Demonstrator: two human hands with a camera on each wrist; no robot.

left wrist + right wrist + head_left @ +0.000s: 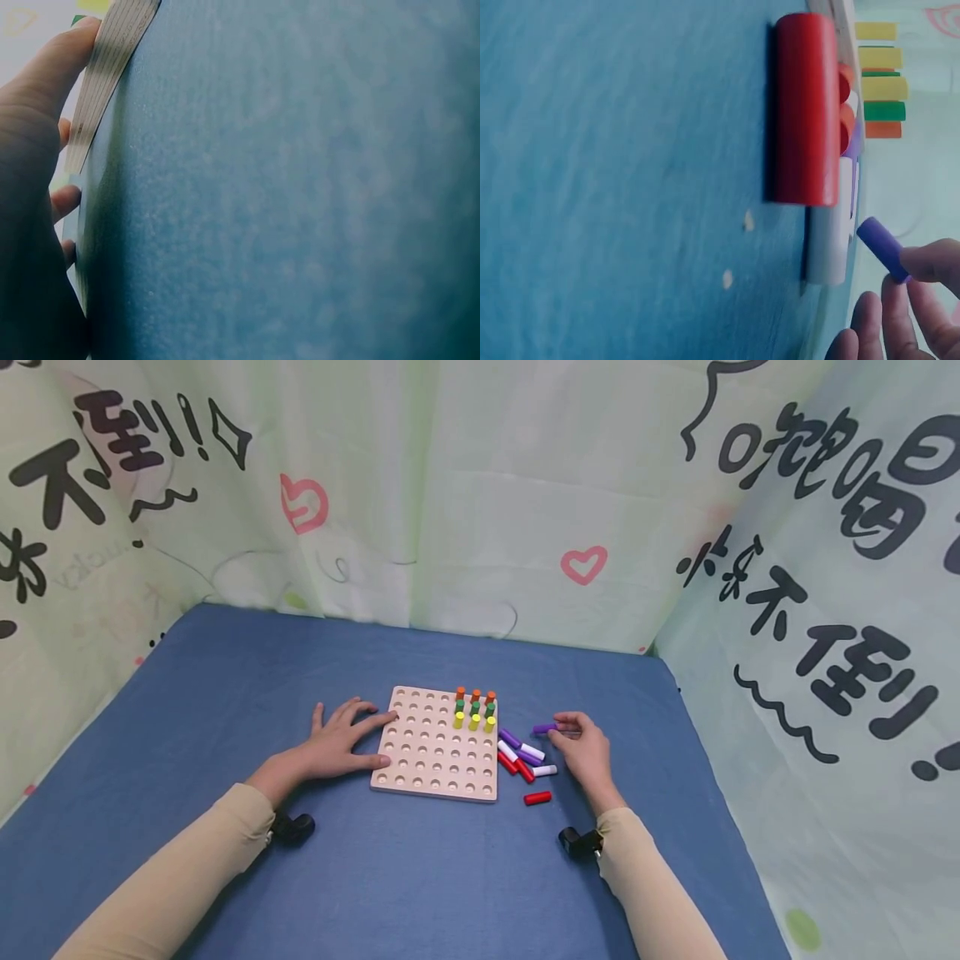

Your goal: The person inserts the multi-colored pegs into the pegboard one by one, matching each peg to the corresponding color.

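Note:
A wooden pegboard [420, 752] with rows of round holes lies on the blue cloth. Orange, green and yellow pegs [475, 707] stand upright in its far right corner, three of each colour. My left hand [337, 743] is at the board's left edge, fingers spread, with thumb and a fingertip on the rim. To the right of the board, my right hand [585, 750] pinches a purple peg [883, 247] between thumb and fingertips, above the cloth. Below it is a loose heap of purple, white and red pegs [525, 758] lying against the board's right side.
One red peg [537, 797] lies apart, nearer the front, and a white peg [545, 770] lies at the heap's right edge. The blue cloth [420, 877] covers the table. Light printed curtains [480, 502] hang around its back and sides.

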